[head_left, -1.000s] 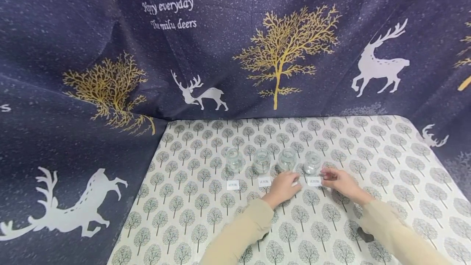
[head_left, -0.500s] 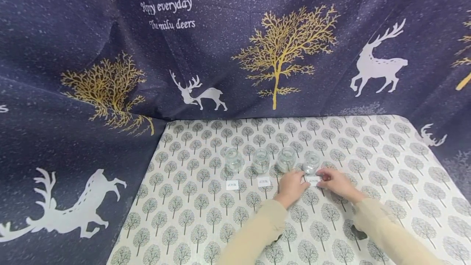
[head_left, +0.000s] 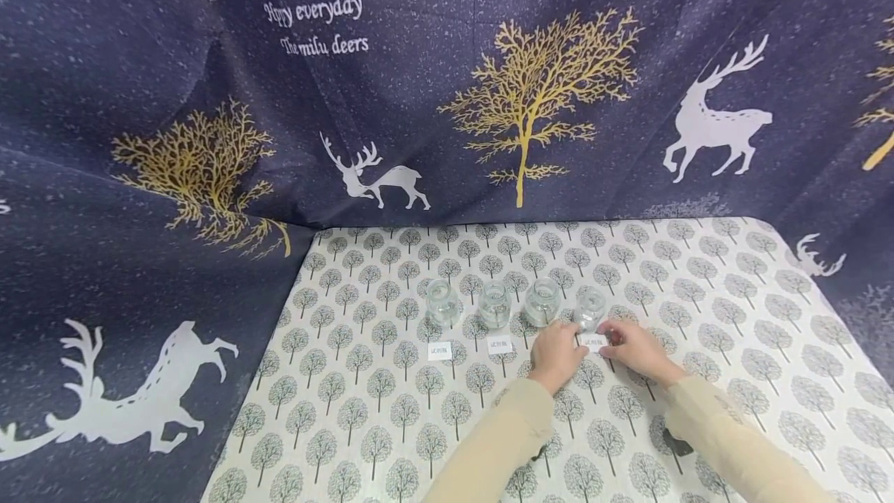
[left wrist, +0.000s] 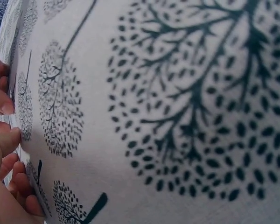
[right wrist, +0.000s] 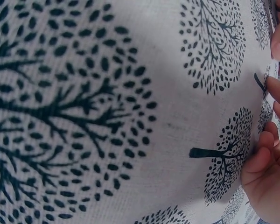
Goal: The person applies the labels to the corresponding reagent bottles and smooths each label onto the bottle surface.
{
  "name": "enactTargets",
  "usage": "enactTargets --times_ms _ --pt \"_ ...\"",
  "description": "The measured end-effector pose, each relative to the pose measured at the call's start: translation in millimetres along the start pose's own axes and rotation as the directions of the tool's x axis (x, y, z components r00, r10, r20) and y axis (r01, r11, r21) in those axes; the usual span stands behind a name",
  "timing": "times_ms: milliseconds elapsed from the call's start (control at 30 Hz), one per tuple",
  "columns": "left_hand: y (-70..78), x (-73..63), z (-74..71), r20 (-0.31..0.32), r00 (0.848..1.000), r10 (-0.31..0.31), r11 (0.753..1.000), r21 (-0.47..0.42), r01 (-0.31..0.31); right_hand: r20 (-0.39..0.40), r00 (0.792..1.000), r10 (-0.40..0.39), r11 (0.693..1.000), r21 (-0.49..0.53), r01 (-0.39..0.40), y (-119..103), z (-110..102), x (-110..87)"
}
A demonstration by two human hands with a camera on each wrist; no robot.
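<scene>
Several clear glass jars stand in a row: the left jar (head_left: 443, 304), the second jar (head_left: 494, 307), the third jar (head_left: 542, 303) and the right jar (head_left: 590, 310). In front of the right jar lies a small white label card (head_left: 594, 341) with printed characters. My left hand (head_left: 557, 354) holds the card's left edge with bent fingers and thumb. On the opposite edge, my right hand (head_left: 639, 349) pinches it between thumb and fingers. Both wrist views show curled fingers low over the cloth, the left hand (left wrist: 7, 182) and the right hand (right wrist: 270, 172) partly cut off.
Two more label cards lie before the left jars, the left card (head_left: 440, 351) and the second card (head_left: 500, 345). A tree-print tablecloth (head_left: 377, 418) covers the table. Behind it hangs a dark blue curtain (head_left: 419, 99) with deer and trees.
My left hand has moved right from in front of the third jar to the label card's left edge. The right hand has edged slightly left. Jars and cards keep their places.
</scene>
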State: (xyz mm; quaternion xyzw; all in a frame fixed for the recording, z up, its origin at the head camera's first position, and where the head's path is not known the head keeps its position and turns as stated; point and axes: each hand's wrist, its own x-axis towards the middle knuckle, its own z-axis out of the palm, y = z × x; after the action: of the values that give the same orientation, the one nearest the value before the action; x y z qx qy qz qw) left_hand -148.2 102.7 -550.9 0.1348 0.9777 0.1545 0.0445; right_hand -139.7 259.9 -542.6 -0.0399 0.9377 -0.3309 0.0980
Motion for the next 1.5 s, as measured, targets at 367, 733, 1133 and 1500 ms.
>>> enactTargets --times_ms 367,733,1133,1500 --pt "3.2 1.1 -5.4 -0.003 1.0 -0.018 1.0 -0.019 0.018 -0.012 1.0 -0.007 0.999 -0.031 0.007 -2.6 1.0 1.5" --pt "7.0 3.1 -9.1 0.028 0.999 -0.043 0.999 0.021 0.042 -0.015 1.0 -0.021 0.997 -0.077 0.019 -3.8 2.8 1.8" --pt "7.9 3.8 -8.2 0.035 0.998 -0.046 0.999 0.017 0.046 0.001 1.0 -0.021 0.995 -0.097 0.021 -4.1 3.3 1.0" --pt "8.4 3.4 -5.3 0.024 0.999 -0.029 0.999 0.033 0.028 -0.067 0.995 -0.078 0.99 -0.123 0.069 -4.7 5.0 -2.2"
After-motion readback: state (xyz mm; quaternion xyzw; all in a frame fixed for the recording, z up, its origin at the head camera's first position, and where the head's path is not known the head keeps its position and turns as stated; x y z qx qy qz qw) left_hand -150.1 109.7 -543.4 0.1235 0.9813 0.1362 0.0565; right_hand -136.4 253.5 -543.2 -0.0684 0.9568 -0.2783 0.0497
